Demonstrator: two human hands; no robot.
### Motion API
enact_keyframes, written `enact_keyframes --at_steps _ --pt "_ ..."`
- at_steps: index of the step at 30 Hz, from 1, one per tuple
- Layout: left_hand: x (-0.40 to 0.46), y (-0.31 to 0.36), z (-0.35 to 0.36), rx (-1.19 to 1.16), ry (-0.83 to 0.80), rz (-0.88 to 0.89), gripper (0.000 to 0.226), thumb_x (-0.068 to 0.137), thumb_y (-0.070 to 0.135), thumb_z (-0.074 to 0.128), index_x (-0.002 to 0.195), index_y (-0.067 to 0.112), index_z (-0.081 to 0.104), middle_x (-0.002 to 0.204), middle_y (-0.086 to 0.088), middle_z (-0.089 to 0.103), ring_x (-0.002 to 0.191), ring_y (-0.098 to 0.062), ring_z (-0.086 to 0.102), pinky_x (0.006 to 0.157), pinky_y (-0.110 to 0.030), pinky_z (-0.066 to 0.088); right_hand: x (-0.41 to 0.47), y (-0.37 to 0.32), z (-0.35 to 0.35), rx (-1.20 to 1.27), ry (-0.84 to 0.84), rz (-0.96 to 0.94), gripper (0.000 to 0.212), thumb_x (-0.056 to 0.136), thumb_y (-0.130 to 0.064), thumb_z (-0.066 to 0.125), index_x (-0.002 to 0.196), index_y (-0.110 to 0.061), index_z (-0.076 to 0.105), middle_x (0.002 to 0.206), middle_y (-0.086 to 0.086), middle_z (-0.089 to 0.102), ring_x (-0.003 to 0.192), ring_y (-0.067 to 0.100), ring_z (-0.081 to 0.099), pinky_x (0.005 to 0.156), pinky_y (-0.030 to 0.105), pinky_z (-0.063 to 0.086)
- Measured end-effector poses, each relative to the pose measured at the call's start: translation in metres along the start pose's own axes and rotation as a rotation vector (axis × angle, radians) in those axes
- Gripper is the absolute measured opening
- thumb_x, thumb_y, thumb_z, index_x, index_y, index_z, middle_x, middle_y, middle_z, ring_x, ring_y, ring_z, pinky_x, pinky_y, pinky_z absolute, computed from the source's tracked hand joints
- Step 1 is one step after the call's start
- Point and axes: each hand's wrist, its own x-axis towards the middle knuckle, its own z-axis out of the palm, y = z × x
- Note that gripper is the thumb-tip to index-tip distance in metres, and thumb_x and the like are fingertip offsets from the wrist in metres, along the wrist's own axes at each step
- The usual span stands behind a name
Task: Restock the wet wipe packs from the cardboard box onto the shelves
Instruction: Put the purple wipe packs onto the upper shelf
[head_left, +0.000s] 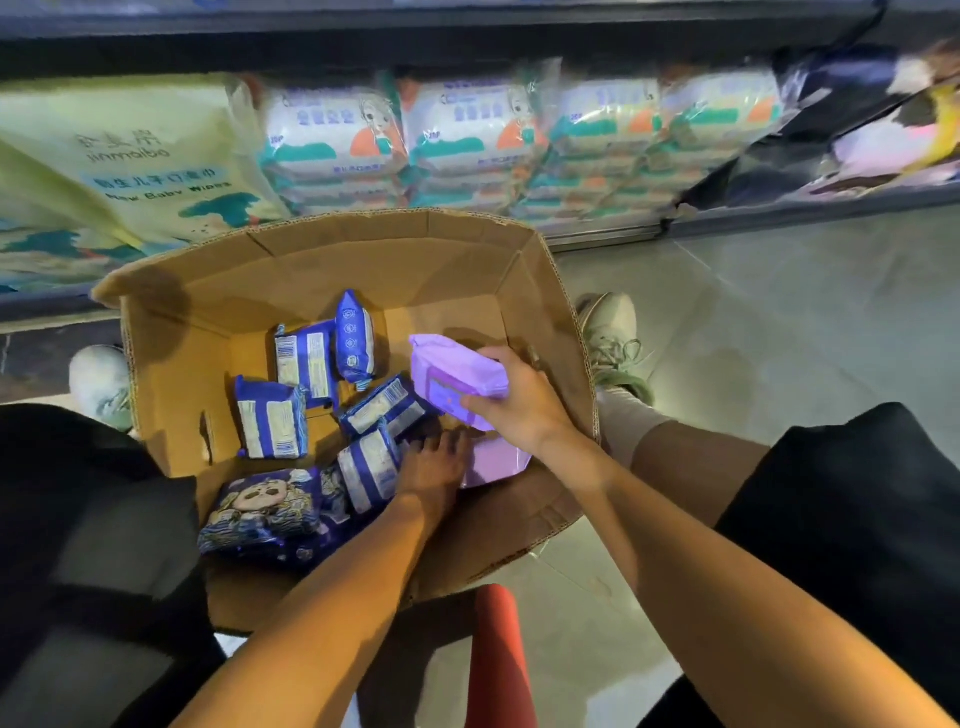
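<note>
Grey tiled floor (779, 322), low shop shelf (467, 31) across the top of the frame, stocked with white-teal-orange wipe packs (467, 130) in glossy film and a big pale-green baby wipes bag (130, 156) at upper left.

Open cardboard box (322, 260) sits centre frame between the person's shoes; brown corrugated board, flaps folded out.

Right hand (519, 400) grasps a lilac wet wipe pack (452, 374) just above the box's right side, fingers curled round its near end. Pack is a soft rectangular pillow, smooth film, with a rigid-looking flip lid on its face. Long axis runs from the hand toward upper left, far end pointing at the box's middle, pack tilted.

Left hand (431, 467) is down inside the box, fingers reaching onto a second lilac pack (493, 460) lying flat at the box's lower right. Fingertips are hidden under the right hand, so I can't tell whether it grips or only touches.

Rest of the box floor: loose dark-blue packs (270, 415), crinkly film, white label panels up, lying at mixed angles; one with a cartoon face (260, 504) at lower left.

Red rounded object (498, 654) at bottom centre, unclear what it is.
</note>
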Motion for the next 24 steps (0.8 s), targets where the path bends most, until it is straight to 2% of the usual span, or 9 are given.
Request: enact_keyframes --at_steps 3,6,9,13,15,17,18,21,24 --pt "0.011 0.003 0.004 -0.076 0.037 0.034 0.063 0.095 0.016 0.05 0.152 0.014 0.025 0.15 -0.009 0.041 0.134 -0.031 0.046 0.103 -0.043 0.044 0.005 0.001 -0.003 0.026 0.026 -0.003 0.058 0.08 -0.021 0.08 0.132 -0.02 0.055 0.121 0.004 0.068 0.113 0.019 0.061 0.089 0.021 0.044" --pt "0.011 0.002 -0.004 -0.317 -0.004 0.055 0.069 0.091 0.016 0.056 0.153 0.019 0.027 0.15 -0.007 0.042 0.135 -0.031 0.045 0.103 -0.046 0.046 0.007 -0.001 -0.007 0.05 0.049 0.001 0.057 0.081 -0.02 0.08 0.133 -0.018 0.055 0.123 0.004 0.066 0.115 0.019 0.059 0.092 0.023 0.045" --pt "0.004 -0.008 -0.011 -0.598 0.014 0.051 0.049 0.089 0.03 0.067 0.134 0.017 0.053 0.133 -0.009 0.061 0.123 -0.029 0.057 0.101 -0.04 0.047 0.005 -0.006 -0.012 0.048 0.068 -0.036 0.057 0.081 -0.022 0.08 0.133 -0.018 0.055 0.124 0.003 0.065 0.116 0.019 0.059 0.095 0.029 0.048" --pt "-0.024 -0.027 -0.026 -0.867 0.145 -0.006 0.039 0.085 0.029 0.075 0.121 0.019 0.065 0.115 -0.003 0.071 0.108 -0.019 0.065 0.093 -0.035 0.052 -0.005 -0.022 -0.021 0.035 0.092 -0.087 0.057 0.08 -0.026 0.08 0.132 -0.023 0.055 0.122 0.001 0.066 0.113 0.019 0.06 0.096 0.033 0.049" --pt "-0.042 -0.041 -0.036 -0.998 0.219 -0.039 0.031 0.081 0.044 0.074 0.102 0.022 0.069 0.095 0.001 0.075 0.089 -0.017 0.069 0.081 -0.037 0.055 -0.013 -0.034 -0.026 0.023 0.108 -0.144 0.058 0.078 -0.03 0.079 0.13 -0.027 0.055 0.119 0.001 0.068 0.113 0.021 0.061 0.098 0.037 0.049" --pt "-0.059 -0.057 -0.046 -1.076 0.305 -0.085 0.048 0.071 0.062 0.068 0.096 0.02 0.07 0.087 -0.001 0.075 0.083 -0.02 0.07 0.076 -0.041 0.055 -0.021 -0.048 -0.032 0.026 0.128 -0.211 0.058 0.073 -0.039 0.074 0.127 -0.036 0.054 0.117 -0.002 0.069 0.113 0.024 0.061 0.099 0.042 0.05" --pt "-0.067 -0.064 -0.053 -1.106 0.344 -0.107 0.048 0.07 0.062 0.069 0.096 0.021 0.07 0.087 -0.001 0.075 0.082 -0.017 0.07 0.074 -0.037 0.055 -0.026 -0.057 -0.035 0.034 0.139 -0.242 0.057 0.073 -0.041 0.073 0.127 -0.037 0.053 0.117 -0.003 0.069 0.113 0.025 0.061 0.099 0.044 0.05" --pt "-0.095 -0.076 -0.085 -1.297 0.49 -0.152 0.015 0.083 0.029 0.079 0.093 0.021 0.07 0.078 0.01 0.072 0.069 -0.005 0.064 0.063 -0.013 0.047 -0.046 -0.084 -0.051 0.031 0.175 -0.337 0.055 0.078 -0.04 0.074 0.129 -0.034 0.055 0.119 -0.002 0.068 0.113 0.023 0.061 0.098 0.042 0.05" --pt "-0.124 -0.077 -0.119 -1.378 0.602 -0.103 0.007 0.087 0.019 0.075 0.091 0.014 0.072 0.07 0.014 0.068 0.061 0.004 0.059 0.058 -0.008 0.042 -0.067 -0.11 -0.078 0.038 0.225 -0.469 0.055 0.081 -0.031 0.078 0.131 -0.021 0.058 0.124 -0.001 0.066 0.113 0.016 0.061 0.1 0.034 0.049"
